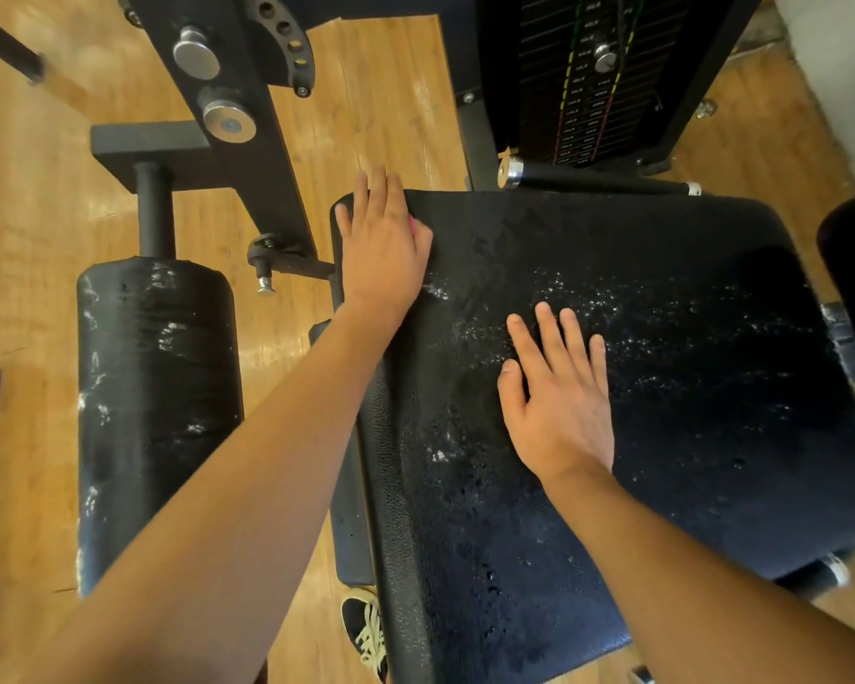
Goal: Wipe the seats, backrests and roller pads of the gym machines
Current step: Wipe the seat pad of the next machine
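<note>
Black textured vinyl covers the seat (662,387), which fills the view from the centre out to 3 and 5 o'clock. Its surface is speckled with small droplets and whitish flecks, thickest across the middle.

The left hand (383,244) lies at the seat's corner toward 12 o'clock. It is open, palm down, with straight fingers reaching to the far edge. A pink item (412,224) peeks out from under its right side, pressed against the vinyl. So little of it shows that I cannot tell what it is.

The right hand (559,392) rests near the middle of the seat. It is open and flat, with the fingers spread and pointing toward 12 o'clock, and it holds nothing. The two hands are well apart.

At 8 to 9 o'clock, beside the seat but not touching it, a black roller pad (154,412) stands on a dark post, with white scuffs on its covering. A dark metal frame (248,155) with round silver knobs runs from 11 o'clock down toward the seat. At 1 o'clock stands the weight stack (588,81), and a black handle bar (598,180) with silver ends lies just beyond the seat's far edge. A dark laced shoe (366,629) shows at 6 o'clock on the wooden floor (35,214).
</note>
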The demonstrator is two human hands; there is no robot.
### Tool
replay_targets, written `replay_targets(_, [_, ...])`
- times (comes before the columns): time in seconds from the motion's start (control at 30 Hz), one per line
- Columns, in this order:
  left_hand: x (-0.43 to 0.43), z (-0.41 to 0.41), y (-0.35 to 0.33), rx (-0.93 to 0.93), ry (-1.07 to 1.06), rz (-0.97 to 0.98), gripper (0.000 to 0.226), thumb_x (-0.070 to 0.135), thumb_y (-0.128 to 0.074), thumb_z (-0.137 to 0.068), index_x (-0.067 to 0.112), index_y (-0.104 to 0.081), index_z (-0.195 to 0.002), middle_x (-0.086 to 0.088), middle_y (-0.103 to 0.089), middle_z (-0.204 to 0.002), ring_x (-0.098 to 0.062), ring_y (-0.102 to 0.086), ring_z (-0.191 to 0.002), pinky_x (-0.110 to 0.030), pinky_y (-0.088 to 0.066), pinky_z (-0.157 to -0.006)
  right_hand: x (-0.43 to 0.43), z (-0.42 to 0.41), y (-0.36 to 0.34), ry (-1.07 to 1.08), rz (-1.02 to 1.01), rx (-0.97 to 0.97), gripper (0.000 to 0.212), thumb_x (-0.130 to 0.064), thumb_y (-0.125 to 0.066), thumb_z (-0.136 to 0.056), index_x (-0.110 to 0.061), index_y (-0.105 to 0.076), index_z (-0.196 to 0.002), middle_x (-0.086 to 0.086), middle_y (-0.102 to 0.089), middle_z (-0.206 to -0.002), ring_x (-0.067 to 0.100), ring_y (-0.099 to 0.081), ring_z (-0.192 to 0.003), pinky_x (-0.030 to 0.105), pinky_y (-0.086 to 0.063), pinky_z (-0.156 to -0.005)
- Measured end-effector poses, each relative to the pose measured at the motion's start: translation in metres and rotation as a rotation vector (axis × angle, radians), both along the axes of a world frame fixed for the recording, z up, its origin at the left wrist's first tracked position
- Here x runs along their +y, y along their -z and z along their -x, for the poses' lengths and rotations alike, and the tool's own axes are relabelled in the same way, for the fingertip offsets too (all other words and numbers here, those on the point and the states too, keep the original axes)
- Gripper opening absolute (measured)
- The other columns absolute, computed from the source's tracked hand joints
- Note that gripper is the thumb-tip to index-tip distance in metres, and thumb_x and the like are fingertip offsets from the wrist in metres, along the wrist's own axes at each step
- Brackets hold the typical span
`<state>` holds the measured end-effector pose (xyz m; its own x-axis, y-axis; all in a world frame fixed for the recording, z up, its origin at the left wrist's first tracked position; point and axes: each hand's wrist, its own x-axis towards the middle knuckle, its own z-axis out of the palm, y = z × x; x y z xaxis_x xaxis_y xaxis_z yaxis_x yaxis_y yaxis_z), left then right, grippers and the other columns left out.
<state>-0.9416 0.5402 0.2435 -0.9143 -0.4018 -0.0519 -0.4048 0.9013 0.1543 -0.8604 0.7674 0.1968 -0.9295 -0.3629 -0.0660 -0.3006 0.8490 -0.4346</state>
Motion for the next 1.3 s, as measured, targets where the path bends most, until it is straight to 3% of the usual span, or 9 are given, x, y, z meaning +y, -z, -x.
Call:
replay_targets(0.37, [0.026,-0.043,0.0,0.055,-0.017,-0.049,0.061,0.021,-0.036,-0.105,0.002,-0.021,-0.161,-0.015,-0.014,-0.17,-0.032,-0.006,-0.158,-0.052,-0.01,-0.125,-0.001,0.001,-0.001,0.001,-0.003,-0.009,0.057,-0.043,-0.02,-0.105,-0.028,-0.036,-0.158,0.003,-0.025,-0.168,0.025,-0.012,-0.158,0.053,-0.01,-0.128])
replay_targets(0.63, [0.039,-0.072,0.001,0.064,-0.032,-0.09,0.065,0.03,-0.024,-0.102,0.005,-0.019,-0.162,-0.011,-0.011,-0.171,-0.029,-0.002,-0.159,-0.047,-0.004,-0.125,0.0,0.0,-0.001,0.005,0.001,-0.006,0.057,-0.044,-0.021,-0.106,-0.028,-0.036,-0.158,0.002,-0.024,-0.168,0.024,-0.012,-0.158,0.052,-0.01,-0.128])
replay_targets(0.93, [0.019,-0.034,-0.005,0.004,-0.027,-0.057,0.061,0.021,-0.034,-0.106,0.003,-0.018,-0.161,-0.013,-0.01,-0.171,-0.031,-0.001,-0.158,-0.05,-0.006,-0.126,-0.001,0.001,-0.002,0.001,-0.006,-0.017,0.058,-0.045,-0.018,-0.105,-0.028,-0.034,-0.159,0.002,-0.023,-0.169,0.024,-0.01,-0.158,0.051,-0.008,-0.128])
replay_targets(1.17, [0.038,-0.062,0.001,0.062,-0.035,-0.066,0.06,0.022,-0.037,-0.107,0.005,-0.018,-0.162,-0.012,-0.01,-0.171,-0.03,-0.003,-0.159,-0.048,-0.009,-0.126,-0.001,0.001,-0.005,0.005,-0.018,-0.021,0.06,-0.046,-0.016,-0.104,-0.029,-0.033,-0.159,0.001,-0.022,-0.169,0.024,-0.009,-0.158,0.051,-0.009,-0.128])
replay_targets(1.3, [0.058,-0.101,0.002,0.107,-0.041,-0.084,0.06,0.02,-0.037,-0.107,0.006,-0.018,-0.162,-0.01,-0.011,-0.171,-0.028,-0.002,-0.159,-0.043,-0.002,-0.123,-0.002,0.001,-0.006,0.009,-0.002,-0.036,0.061,-0.047,-0.015,-0.104,-0.029,-0.032,-0.159,0.0,-0.02,-0.169,0.022,-0.008,-0.158,0.051,-0.008,-0.128])
